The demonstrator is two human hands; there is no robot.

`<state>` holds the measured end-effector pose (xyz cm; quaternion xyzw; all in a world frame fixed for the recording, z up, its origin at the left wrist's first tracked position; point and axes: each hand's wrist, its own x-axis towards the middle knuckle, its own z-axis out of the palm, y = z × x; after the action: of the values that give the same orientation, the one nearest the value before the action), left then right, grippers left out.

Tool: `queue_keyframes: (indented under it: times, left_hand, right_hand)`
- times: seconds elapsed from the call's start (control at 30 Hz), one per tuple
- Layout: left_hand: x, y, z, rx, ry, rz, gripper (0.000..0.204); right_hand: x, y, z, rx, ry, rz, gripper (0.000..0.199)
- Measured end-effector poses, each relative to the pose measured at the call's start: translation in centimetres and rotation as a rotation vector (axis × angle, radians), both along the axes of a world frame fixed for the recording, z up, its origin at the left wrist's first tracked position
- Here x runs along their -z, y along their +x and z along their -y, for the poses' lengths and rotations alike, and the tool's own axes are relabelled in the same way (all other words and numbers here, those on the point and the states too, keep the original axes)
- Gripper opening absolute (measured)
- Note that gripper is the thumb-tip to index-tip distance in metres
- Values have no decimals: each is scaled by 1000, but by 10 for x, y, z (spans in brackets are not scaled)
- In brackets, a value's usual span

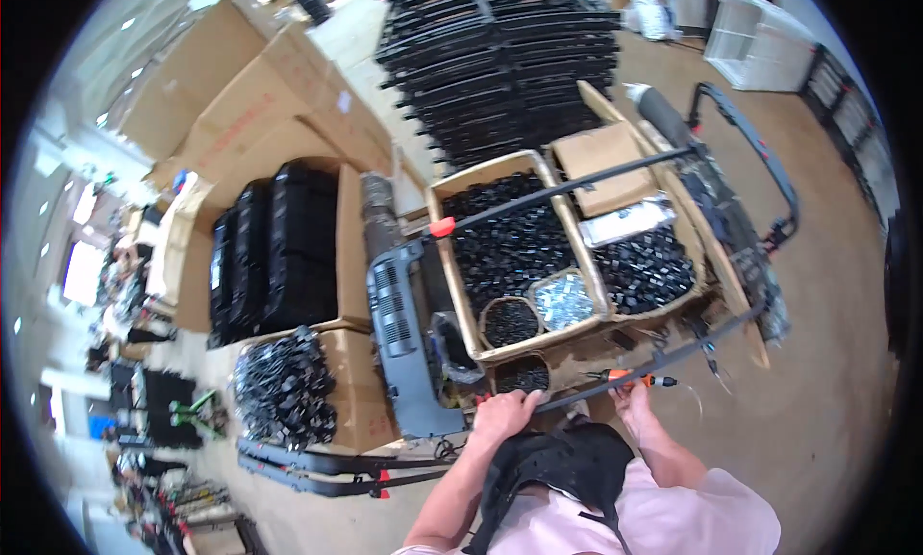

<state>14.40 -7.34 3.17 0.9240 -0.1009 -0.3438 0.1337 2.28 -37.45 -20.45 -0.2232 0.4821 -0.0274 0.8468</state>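
— Hands first: what has each got?

— The left hand [505, 411] lies over a long black curved strip [663, 355], fingers folded down across its near end. The right hand [632, 393] is closed round an orange-handled screwdriver [636, 378], just at the strip's three o'clock side.

— And the strip runs where?

— From the left hand out toward two o'clock, past the cardboard box of small black parts [510, 247]. A grey plastic panel [399, 343] stands at the box's nine o'clock.

— Further out?

— A second box of black parts [644, 266] at three o'clock of the first, and stacked black frames [500, 64] at twelve.
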Motion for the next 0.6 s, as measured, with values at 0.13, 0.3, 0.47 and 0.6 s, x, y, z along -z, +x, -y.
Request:
queue_keyframes:
  times: [0.13,0.3,0.47,0.6]
  left_hand:
    - [18,-2,10,-94,26,119,61]
    - [6,1,16,-115,34,88,67]
    - [10,1,19,-145,16,48,66]
    - [18,-5,14,-135,44,80,62]
  right_hand:
    - [44,49,-10,-54,139,10,41]
    - [56,76,-18,-323,195,-23,48]
    - [27,50,20,-1122,360,382,26]
    - [-115,54,17,-1970,-331,141,31]
